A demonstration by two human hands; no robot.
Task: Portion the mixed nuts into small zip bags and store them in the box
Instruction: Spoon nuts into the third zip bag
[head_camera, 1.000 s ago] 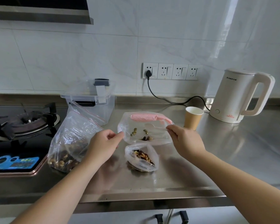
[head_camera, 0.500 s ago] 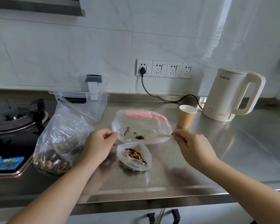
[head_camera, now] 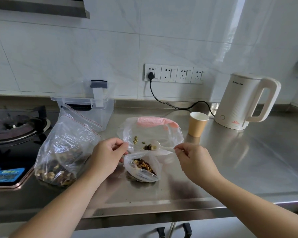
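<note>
A clear bag with a pink strip (head_camera: pixel 172 133) lies open on the steel counter with a few nuts inside. My left hand (head_camera: pixel 107 157) pinches its left edge. My right hand (head_camera: pixel 194 162) pinches the handle of a white plastic spoon (head_camera: pixel 163 148), whose bowl holds some nuts inside that bag. Just in front stands a small bag (head_camera: pixel 143 170), open and partly filled with mixed nuts. A large zip bag of mixed nuts (head_camera: pixel 65 148) slumps at the left. The clear plastic box (head_camera: pixel 96 107) with a grey latch stands behind it.
A paper cup (head_camera: pixel 197 124) and a white kettle (head_camera: pixel 244 102) with its cord stand at the back right. A gas stove (head_camera: pixel 12 127) lies at the left. The counter's front edge (head_camera: pixel 162 205) runs below my forearms.
The white spoon now shows inside the pink-strip bag with nuts in its bowl. My right hand has shifted slightly right along the bag's edge. My left hand keeps its pinch.
</note>
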